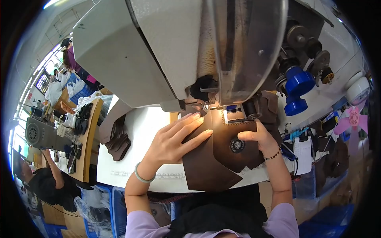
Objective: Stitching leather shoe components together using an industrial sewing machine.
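Note:
Brown leather pieces (224,152) lie under the head of a sewing machine (170,59), with stitching near a lit pale rectangle and a round dark emblem (237,145) below it. My left hand (174,141) lies flat on the left-hand leather panel, fingers stretched toward the needle area and slightly apart. At the right edge of the leather, my right hand (262,137) holds it with the thumb on top; some of its fingers are hidden. The needle and presser foot are partly covered by the machine head and its clear guard (250,51).
Stacked dark leather strips (117,142) lie on the white table (147,180) at left. Blue tension knobs (297,85) jut out at upper right. A notepad (303,154) and a pink fan (352,121) are to the right. A co-worker (43,184) sits at left beside blue crates (105,210).

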